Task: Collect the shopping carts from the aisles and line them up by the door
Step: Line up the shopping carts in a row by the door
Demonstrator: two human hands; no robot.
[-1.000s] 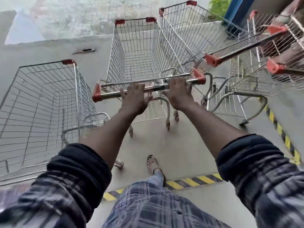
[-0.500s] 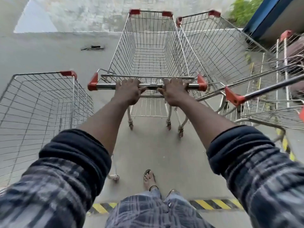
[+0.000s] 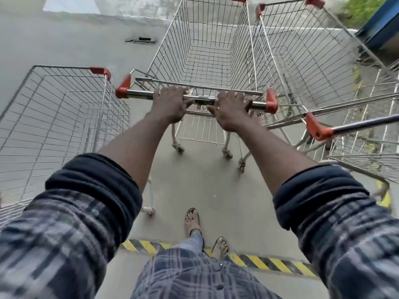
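A wire shopping cart [image 3: 207, 46] with red corner caps stands straight ahead of me on the grey concrete. My left hand [image 3: 170, 104] and my right hand [image 3: 231, 111] both grip its steel handle bar [image 3: 140, 96], close to the middle. Right beside it on the right stands a second cart [image 3: 302, 55], side by side and almost touching. A third cart [image 3: 54, 121] stands apart on the left. At the right edge the handle [image 3: 354, 125] of a further cart juts in.
A yellow-and-black hazard stripe [image 3: 269, 263] crosses the floor at my sandalled feet, with another piece at the right edge [image 3: 385, 198]. A low concrete wall [image 3: 133, 16] closes the far side. A blue frame [image 3: 380, 24] and greenery sit at the top right.
The cart in my hands has swung from a slant to straight ahead and rolled forward, drawing level with the cart on its right. The right-hand carts have slid toward the frame's edge.
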